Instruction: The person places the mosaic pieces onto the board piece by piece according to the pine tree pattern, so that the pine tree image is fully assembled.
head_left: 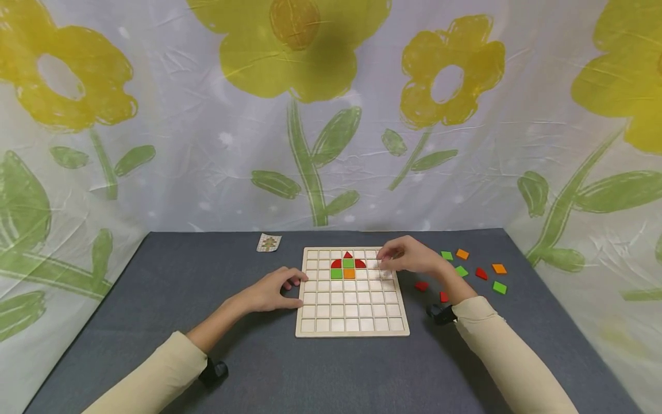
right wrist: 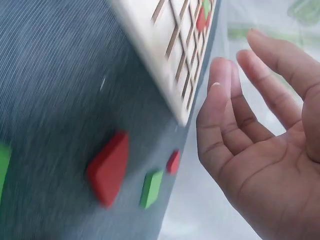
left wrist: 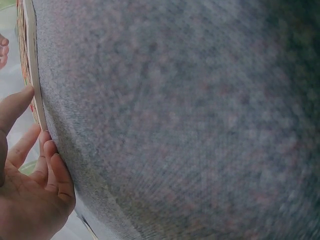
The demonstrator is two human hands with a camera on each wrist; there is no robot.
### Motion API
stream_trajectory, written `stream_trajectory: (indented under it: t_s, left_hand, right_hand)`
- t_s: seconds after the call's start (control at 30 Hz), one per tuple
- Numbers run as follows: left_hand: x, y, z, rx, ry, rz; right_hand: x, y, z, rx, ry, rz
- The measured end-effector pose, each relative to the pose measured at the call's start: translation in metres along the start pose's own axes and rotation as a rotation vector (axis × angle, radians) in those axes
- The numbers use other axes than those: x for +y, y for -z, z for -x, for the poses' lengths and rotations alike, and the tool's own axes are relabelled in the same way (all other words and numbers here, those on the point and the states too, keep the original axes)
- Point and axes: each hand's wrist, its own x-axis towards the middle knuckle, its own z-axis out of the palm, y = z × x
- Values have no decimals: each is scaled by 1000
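Left hand (head_left: pixel 273 289): spread wide, touching left edge of board (head_left: pixel 351 311).
Right hand (head_left: pixel 411 256): loosely parted, at far right corner.

head: above, forward-down | wrist views: low, close (all share board (head_left: pixel 351 297))

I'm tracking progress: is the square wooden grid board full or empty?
Partly filled: the board holds small red, green and orange tiles near its far edge, while its nearer cells are bare.
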Motion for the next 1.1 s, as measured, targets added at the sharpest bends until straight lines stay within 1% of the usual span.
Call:
stream_trajectory:
  t_s: [0.17, 0.23, 0.37, 0.5, 0.67, 0.77, 0.9, 1.1]
  left_hand:
    - [0, 1, 0, 3, -6, -9]
    - [1, 1, 0, 5, -8, -12]
    - [2, 1, -1, 7, -7, -14]
    - [2, 1, -2, 10, -4, -17]
    - [1, 1, -2, 7, 1, -18]
    - [1, 1, -1, 3, 1, -15]
    - [1, 1, 0, 1, 0, -15]
    - [2, 1, 1, 1, 1, -8]
  right_hand:
    - [12, 16, 17, 53, -95, -17]
    - [17, 22, 25, 79, -119, -8]
    - [29, 31, 37, 121, -128, -8]
    - [41, 38, 45, 155, -131, -1]
    - [50, 42, 49, 196, -154, 39]
    - [53, 42, 51, 213, -173, 34]
    - [57, 42, 50, 216, -194, 25]
    - [62, 41, 44, 210, -189, 73]
